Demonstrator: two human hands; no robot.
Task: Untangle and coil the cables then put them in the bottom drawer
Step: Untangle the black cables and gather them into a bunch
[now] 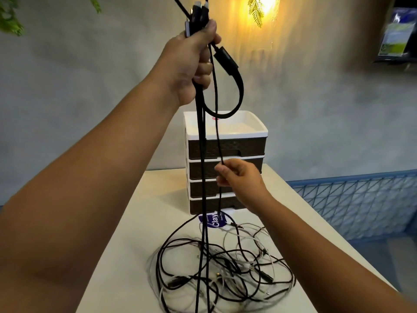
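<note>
Near the top centre of the frame, the left hand (191, 62) is holding its grip closed around several black cable ends (198, 14), lifting them high so the strands are hanging straight and separating. At centre, the right hand (239, 179) is pinching one thin black strand (216, 123), probably to trace it free. The remaining cables (221, 272), black and white, are lying knotted on the worktop (126, 256) in the lower centre, before the drawer unit (225, 163), whose drawers are all looking shut.

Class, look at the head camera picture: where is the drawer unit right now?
The drawer unit stands at the middle of the view, at the far end of the table, behind the hanging black cables and beyond the cable pile.
</note>
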